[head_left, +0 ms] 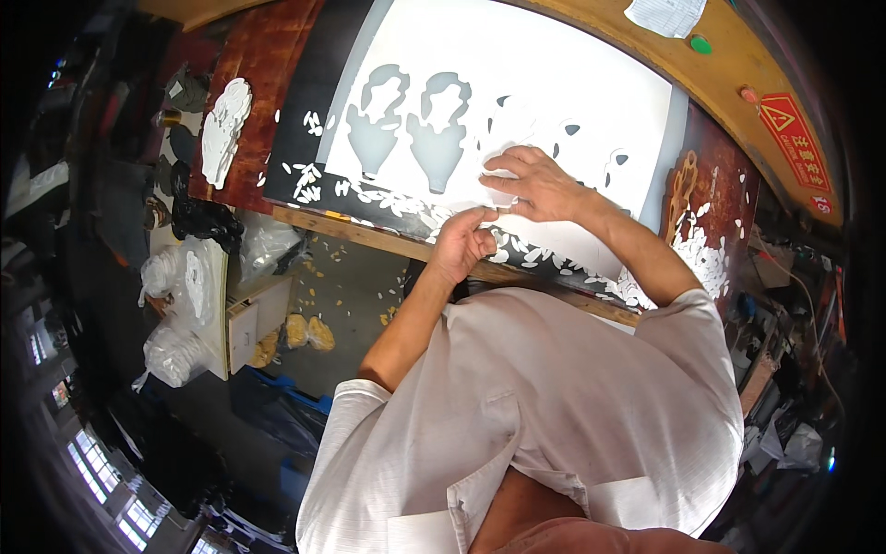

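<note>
A large white sheet [572, 65] lies on the work table, with two grey shoe-upper-shaped gaps in its left part and small dark holes further right. My right hand [540, 185] rests on the sheet right of those gaps, fingers spread over a cut white piece there. Close beside it, at the sheet's front edge, my left hand [464, 243] has its fingers curled and thumb tip near the index finger. What they pinch, if anything, is too small to make out. Small white offcuts [521, 254] are scattered along the table's front edge, below both hands.
A stack of cut white pieces [226, 129] sits on the brown board at the left. At the right are brown cutting-die outlines [681, 189] and a heap of offcuts [703, 263]. A yellow machine beam [803, 88] with a red warning label arches over the back. Plastic-wrapped bundles [175, 351] stand lower left.
</note>
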`<state>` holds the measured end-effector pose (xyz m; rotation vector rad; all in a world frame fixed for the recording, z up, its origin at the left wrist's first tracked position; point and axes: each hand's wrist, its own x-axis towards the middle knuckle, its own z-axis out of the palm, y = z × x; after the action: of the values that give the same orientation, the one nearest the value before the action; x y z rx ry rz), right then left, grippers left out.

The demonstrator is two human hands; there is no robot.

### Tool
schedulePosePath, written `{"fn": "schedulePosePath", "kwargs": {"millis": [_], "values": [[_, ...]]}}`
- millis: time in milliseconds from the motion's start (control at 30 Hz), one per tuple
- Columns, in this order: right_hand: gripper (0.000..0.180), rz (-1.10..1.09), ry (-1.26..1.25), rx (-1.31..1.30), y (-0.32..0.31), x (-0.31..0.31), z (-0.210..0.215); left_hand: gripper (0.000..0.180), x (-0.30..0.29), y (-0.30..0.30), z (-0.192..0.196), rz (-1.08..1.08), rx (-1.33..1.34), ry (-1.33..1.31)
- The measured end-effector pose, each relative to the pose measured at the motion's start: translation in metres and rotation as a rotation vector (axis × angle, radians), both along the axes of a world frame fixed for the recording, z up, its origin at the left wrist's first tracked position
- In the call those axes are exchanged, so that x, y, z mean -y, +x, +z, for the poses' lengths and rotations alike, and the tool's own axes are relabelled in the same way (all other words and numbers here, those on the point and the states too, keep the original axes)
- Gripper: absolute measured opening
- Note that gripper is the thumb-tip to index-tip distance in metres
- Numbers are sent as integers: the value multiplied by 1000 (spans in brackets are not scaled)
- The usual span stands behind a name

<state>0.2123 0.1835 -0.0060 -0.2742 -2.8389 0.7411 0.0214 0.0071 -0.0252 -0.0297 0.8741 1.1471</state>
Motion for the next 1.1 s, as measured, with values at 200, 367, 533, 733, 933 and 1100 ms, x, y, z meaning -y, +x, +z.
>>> {"fn": "schedulePosePath", "kwargs": {"millis": [200, 367, 533, 733, 933, 1100], "values": [[50, -1114, -586, -214, 6, -143, 20, 28, 1, 4, 5, -23, -213, -86], [38, -1081, -468, -705, 54, -255, 108, 29, -3, -4, -6, -64, -165, -157], [35, -1083, -509, -548, 74, -182, 137, 27, 8, -6, 0, -39, -72, -50], [45, -549, -451, 186, 71, 1, 46, 23, 13, 45, 19, -326, 44, -86], [62, -166, -202, 75, 94, 35, 16, 25, 11, 77, 2, -157, 208, 69], [66, -45, -149, 76, 99, 20, 19, 27, 14, 88, 10, -86, 55, 25]]}}
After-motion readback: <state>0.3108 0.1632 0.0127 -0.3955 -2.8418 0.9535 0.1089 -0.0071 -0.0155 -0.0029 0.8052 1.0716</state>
